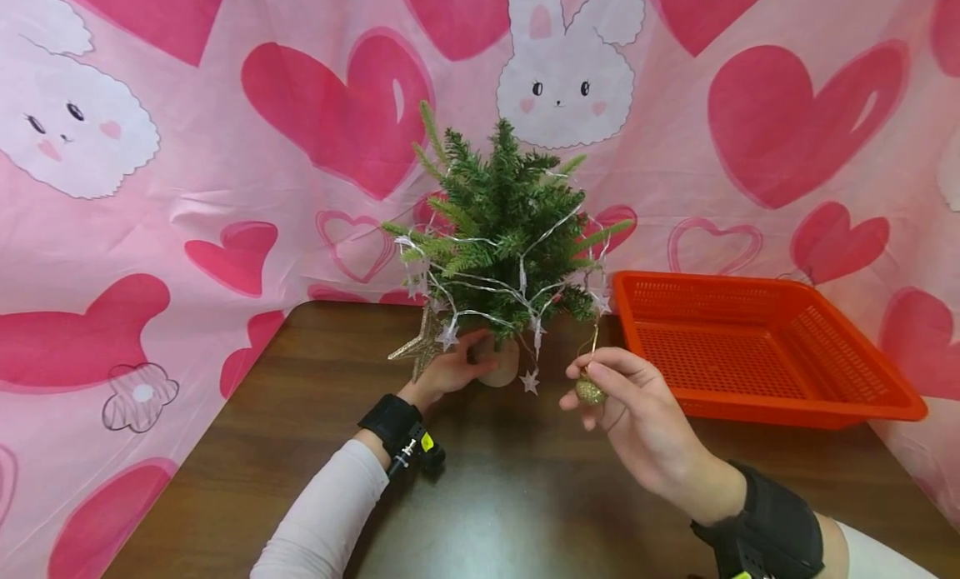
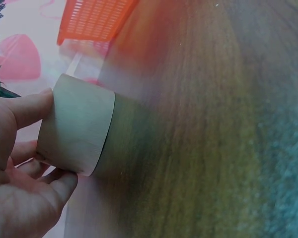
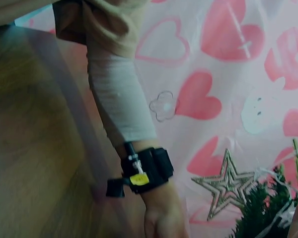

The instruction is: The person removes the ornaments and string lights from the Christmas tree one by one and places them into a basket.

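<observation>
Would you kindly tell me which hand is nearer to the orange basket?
Right: the right hand, holding a gold ball, is by the near left corner of the orange basket; the left hand is farther left, gripping the tree base.

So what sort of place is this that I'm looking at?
Probably a makeshift indoor tabletop workspace, perhaps set up for filming: a brown wood-look table stands before a wrinkled pink cloth printed with hearts and rabbits, and on it are a small artificial tree and an orange basket.

pink heart-and-bunny backdrop [image 1: 345, 112]; brown wood table [image 1: 570, 487], pale glare [image 1: 487, 521] on top
</observation>
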Demonstrator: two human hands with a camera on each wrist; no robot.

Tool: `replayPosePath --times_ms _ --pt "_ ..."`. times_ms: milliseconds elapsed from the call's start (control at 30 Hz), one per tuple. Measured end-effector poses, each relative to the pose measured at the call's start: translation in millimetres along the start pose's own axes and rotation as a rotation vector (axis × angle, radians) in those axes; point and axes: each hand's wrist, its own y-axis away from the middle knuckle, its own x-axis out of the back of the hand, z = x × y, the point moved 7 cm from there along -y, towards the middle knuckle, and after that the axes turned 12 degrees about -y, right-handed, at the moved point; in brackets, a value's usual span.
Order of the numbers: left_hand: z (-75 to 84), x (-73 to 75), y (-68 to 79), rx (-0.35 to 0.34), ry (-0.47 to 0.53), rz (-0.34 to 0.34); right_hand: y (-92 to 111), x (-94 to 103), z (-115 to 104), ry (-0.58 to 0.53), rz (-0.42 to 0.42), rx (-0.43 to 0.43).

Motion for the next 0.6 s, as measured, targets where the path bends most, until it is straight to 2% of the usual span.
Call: replayPosePath --times_ms 200,400,600 --pt "0.9 0.3 0.6 -0.004 0.013 -0.004 0 12.2 -15 0.055 0.020 0.026" --pt "1.3 1.5 1.0 0.005 0.010 0.004 -2 28.8 -31 0.064 0.053 0.053" --pt "1.4 -0.2 1.7 0.018 0.012 -0.008 -1 51.3 -48 0.132 0.140 0.055"
